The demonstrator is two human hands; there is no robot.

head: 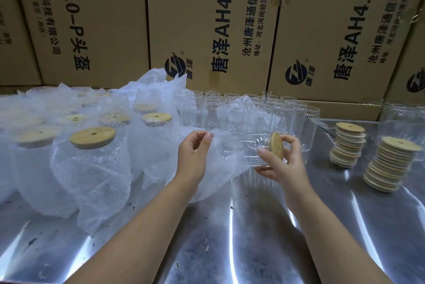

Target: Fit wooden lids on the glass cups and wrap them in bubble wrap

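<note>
My left hand [193,152] and right hand [279,164] bare; forearms bare down to frame edge; nails short.

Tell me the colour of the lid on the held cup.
Lid: light tan wood, head view.

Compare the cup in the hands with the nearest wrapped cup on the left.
The held cup lies on its side, lid facing right; the wrapped cup stands upright, lid on top. The right hand grips the held cup above the steel table; the wrapped cup stands on it. Bubble wrap, pinched by the left hand, partly covers the held cup; the wrapped cup is sheathed up to its lid. Both have round, holed wooden lids.
</note>
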